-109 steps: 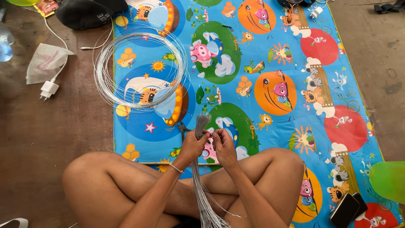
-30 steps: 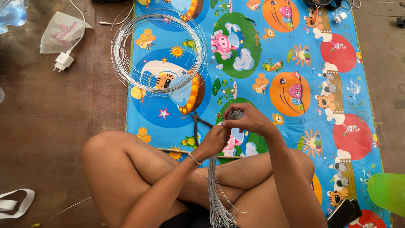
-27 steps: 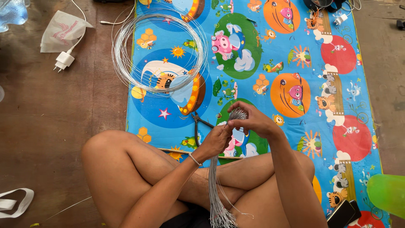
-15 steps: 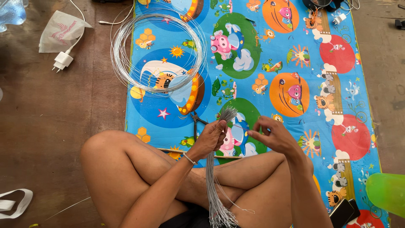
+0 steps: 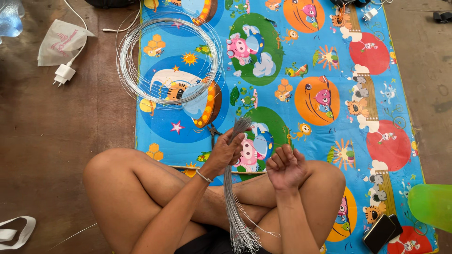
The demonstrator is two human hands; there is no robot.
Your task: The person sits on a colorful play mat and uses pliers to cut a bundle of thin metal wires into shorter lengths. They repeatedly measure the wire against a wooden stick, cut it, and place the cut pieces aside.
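I sit cross-legged on a colourful cartoon play mat (image 5: pixel 329 61). My left hand (image 5: pixel 226 149) grips a bundle of cut grey wire lengths (image 5: pixel 233 207) near its upper end; the bundle runs down between my legs and fans out at the bottom. My right hand (image 5: pixel 285 165) is a little to the right of the bundle, fingers curled in loosely, holding nothing I can see. A large coil of silver wire (image 5: pixel 169 59) lies on the mat ahead of my left knee. Dark pliers (image 5: pixel 213 133) lie just beyond my left hand, partly hidden.
A white charger plug (image 5: pixel 62 75) with its cable and a white bag (image 5: pixel 61 40) lie on the brown floor at the left. A phone (image 5: pixel 381 231) and a green balloon (image 5: pixel 431 204) sit at the lower right. A thin stick (image 5: pixel 188 167) lies across the mat near my knee.
My right hand has let go of the bundle's top and drawn back to the right over my knee. My left hand keeps its hold; the bundle has tilted a little.
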